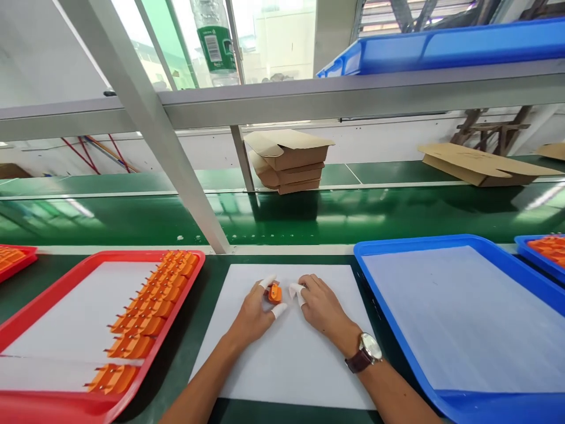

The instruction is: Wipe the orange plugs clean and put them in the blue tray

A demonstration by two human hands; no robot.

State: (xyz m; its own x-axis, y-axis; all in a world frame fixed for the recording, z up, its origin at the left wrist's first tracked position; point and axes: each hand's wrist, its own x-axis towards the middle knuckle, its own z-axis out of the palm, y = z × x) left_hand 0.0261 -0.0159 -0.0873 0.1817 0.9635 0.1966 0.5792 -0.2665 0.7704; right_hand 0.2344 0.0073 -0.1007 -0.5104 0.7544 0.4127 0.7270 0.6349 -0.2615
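Obs., head view. My left hand [253,315] pinches one small orange plug piece [274,292] between thumb and forefinger. Both tips wear white finger cots [268,281]. My right hand [322,306], wristwatch [366,352] on that wrist, lies loosely curled just right of the piece, its cotted fingertips close against it. I cannot tell whether they touch or grip it.

Location: the piece sits between the two hands, just above a white sheet [282,365] on the dark green tabletop [215,277].

Step, my judgement: single-piece handling, one part held up between the fingertips for close work or a check.

Next move, my judgement: the part is small and the cots look slick. Any shift or handover calls for a firm two-point pinch before the left thumb lets go, with the piece kept low over the sheet.

Orientation: the long axis appears to run roughly away from me, tipped slightly. Too small to say which end carries the prongs.

Surroundings: a red tray [132,254] lies well left of the left hand and holds a row of like orange pieces [150,312], prongs pointing left. A blue tray [424,240] lies right of the right hand, paper-lined.
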